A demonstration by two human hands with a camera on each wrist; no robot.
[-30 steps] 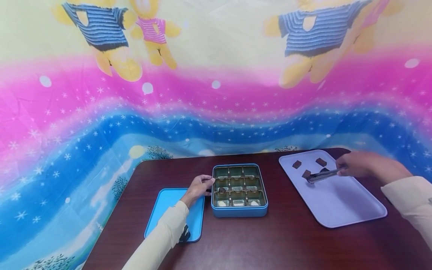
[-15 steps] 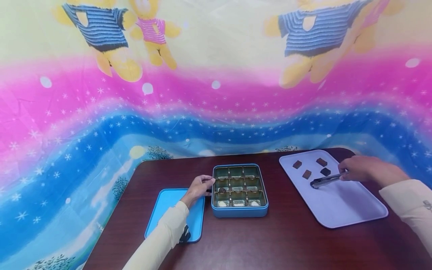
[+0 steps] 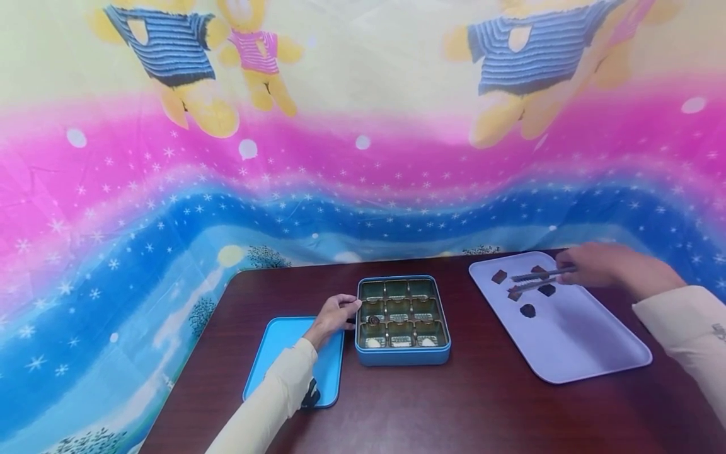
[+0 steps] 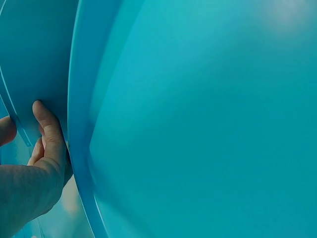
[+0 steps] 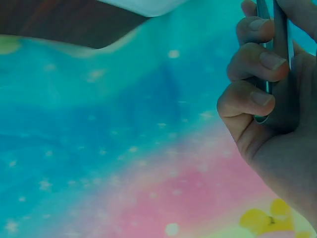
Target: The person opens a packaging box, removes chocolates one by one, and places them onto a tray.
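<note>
My left hand (image 3: pixel 331 317) is at the left side of a blue tin box (image 3: pixel 403 357), its fingers on the rim and side wall. Gold compartments (image 3: pixel 399 309) divide the inside; a dark round chocolate (image 3: pixel 373 320) lies in the left one of the middle row. In the left wrist view a fingertip (image 4: pixel 7 130) reaches past the rim. My right hand (image 3: pixel 595 268) grips metal tongs (image 3: pixel 541 275), their arms spread above a lilac tray (image 3: pixel 584 347). Brown chocolate pieces (image 3: pixel 499 277) and a dark roundish chocolate (image 3: pixel 527 310) lie on it. The tong tips are near a brown piece (image 3: pixel 515 294).
A blue lid (image 3: pixel 283 353) lies left of the box, with a black object (image 3: pixel 311 394) by my left sleeve. Everything stands on a dark wooden table (image 3: pixel 465 403). A printed cloth (image 3: pixel 363 164) hangs behind the table's far edge.
The tongs have moved up and away from the dark roundish chocolate, which now shows uncovered on the tray. Their arms have spread. My left hand and the box have stayed put.
</note>
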